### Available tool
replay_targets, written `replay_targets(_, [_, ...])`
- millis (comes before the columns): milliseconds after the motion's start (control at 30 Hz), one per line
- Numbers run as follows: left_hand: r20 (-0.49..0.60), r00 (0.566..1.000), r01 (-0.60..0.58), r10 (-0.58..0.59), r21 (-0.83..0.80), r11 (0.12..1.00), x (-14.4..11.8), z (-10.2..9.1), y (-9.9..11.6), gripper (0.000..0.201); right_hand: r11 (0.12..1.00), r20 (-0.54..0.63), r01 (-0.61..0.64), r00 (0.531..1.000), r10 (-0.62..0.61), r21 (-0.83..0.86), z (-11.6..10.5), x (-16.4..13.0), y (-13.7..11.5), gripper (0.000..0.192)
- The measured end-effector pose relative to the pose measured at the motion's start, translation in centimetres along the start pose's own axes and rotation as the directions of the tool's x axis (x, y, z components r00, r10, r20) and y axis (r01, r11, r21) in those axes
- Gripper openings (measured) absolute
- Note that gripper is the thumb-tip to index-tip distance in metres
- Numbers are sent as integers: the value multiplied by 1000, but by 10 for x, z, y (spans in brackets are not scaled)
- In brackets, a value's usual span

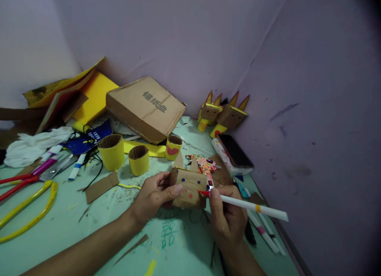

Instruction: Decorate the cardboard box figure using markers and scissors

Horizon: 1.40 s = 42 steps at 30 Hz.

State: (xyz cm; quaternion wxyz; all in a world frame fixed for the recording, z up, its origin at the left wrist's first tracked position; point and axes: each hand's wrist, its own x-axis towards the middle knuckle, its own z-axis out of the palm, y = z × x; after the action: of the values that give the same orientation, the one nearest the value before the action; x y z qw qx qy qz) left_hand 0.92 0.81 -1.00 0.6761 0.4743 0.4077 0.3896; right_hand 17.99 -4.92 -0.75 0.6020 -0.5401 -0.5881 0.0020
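Observation:
Held between the thumb and fingers of my left hand (156, 192) is a small cardboard animal head (190, 184) with two pointed ears. Blue dots and orange-red dots mark its front face. My right hand (228, 212) grips a white marker pen (253, 205) with an orange band. The pen's red tip is at the right side of the cardboard face; whether it touches cannot be made out. Behind the head stand three yellow-covered cardboard tubes (139, 160), one bearing a red heart.
Two finished-looking cardboard figures (230, 116) with striped horns stand at the back. A cardboard box (145, 105) leans behind the tubes. Red-handled scissors (44, 174) and yellow-handled ones (44, 210) lie left. A phone (235, 151) and several markers (263, 230) are on the right.

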Motion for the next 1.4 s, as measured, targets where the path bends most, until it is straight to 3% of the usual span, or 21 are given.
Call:
replay_targets(300, [24, 1000, -4, 5, -24, 1000, 0, -1, -2, 64, 994, 45, 96, 994, -94, -41, -3, 3, 4, 19])
replay_targets(567, [8, 1000, -10, 11, -38, 999, -2, 0, -3, 64, 999, 16, -52, 999, 52, -4, 0, -3, 3, 19])
replay_targets(900, [17, 1000, -14, 15, -41, 999, -2, 0, -1, 62, 1000, 46, 28, 999, -29, 7, 0, 0, 5, 18])
replay_targets(1400, [10, 1000, 8, -7, -11, 1000, -6, 3, 9, 62, 996, 63, -68, 996, 64, 65, 0, -3, 1, 21])
